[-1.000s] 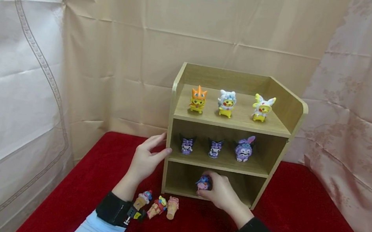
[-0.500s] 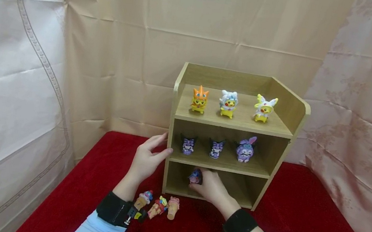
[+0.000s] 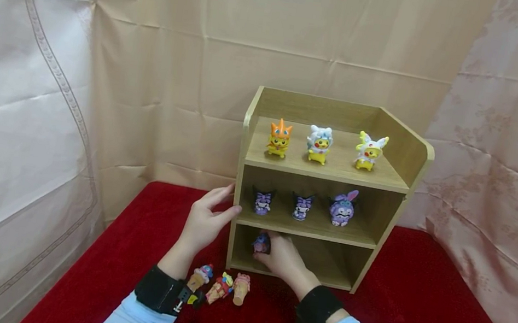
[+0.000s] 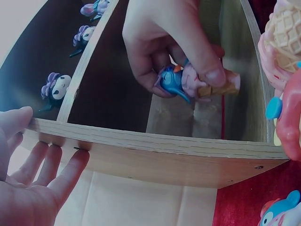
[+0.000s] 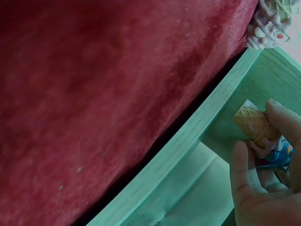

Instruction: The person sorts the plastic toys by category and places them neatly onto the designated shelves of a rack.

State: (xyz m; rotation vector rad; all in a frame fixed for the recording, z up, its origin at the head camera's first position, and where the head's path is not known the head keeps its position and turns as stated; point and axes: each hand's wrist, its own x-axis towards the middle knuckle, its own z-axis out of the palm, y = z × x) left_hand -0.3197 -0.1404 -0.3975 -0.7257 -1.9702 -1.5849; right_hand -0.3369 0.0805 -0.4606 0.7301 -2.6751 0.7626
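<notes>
In the lowest compartment of a wooden shelf unit (image 3: pixel 318 236), my right hand (image 3: pixel 286 256) holds a small ice-cream-cone figurine (image 4: pixel 190 84) with a blue character head, pink scoop and waffle cone. Thumb and fingers pinch it near the left wall; the right wrist view shows its waffle cone (image 5: pixel 254 123) between them. My left hand (image 3: pixel 203 220) rests on the outside of the unit's left side panel (image 4: pixel 155 143), fingers extended and thumb at its front edge.
Three cone figurines lie on the red cloth (image 3: pixel 93 281) before the unit, including a pink one (image 3: pixel 241 289). Three yellow figures, one orange-hooded (image 3: pixel 279 139), stand on top. Three purple figures, one long-eared (image 3: pixel 342 209), occupy the middle shelf.
My right hand has moved left inside the lowest compartment with the cone figurine, from near its middle toward the left wall. The left hand keeps its place on the side panel.
</notes>
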